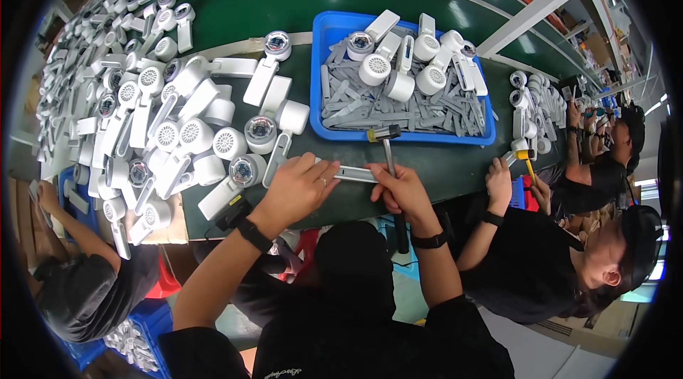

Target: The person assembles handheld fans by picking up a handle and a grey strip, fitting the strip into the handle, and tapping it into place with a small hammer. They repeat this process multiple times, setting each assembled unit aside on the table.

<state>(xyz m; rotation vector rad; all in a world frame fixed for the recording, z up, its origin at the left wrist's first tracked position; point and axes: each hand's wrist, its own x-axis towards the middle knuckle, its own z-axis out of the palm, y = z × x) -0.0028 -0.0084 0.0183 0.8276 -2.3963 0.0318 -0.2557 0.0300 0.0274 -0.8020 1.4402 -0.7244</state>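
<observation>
At the left hand [297,185], a slim, smooth grey strip [356,174]

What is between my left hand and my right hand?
The head view shows a narrow pale part spanning the gap from your left hand to your right hand, which also holds a hammer.

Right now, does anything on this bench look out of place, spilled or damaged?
No spill or damage stands out. Mildly odd: several white units lie on grey strips in the blue bin, mixing two kinds of part, perhaps deliberately.
</observation>
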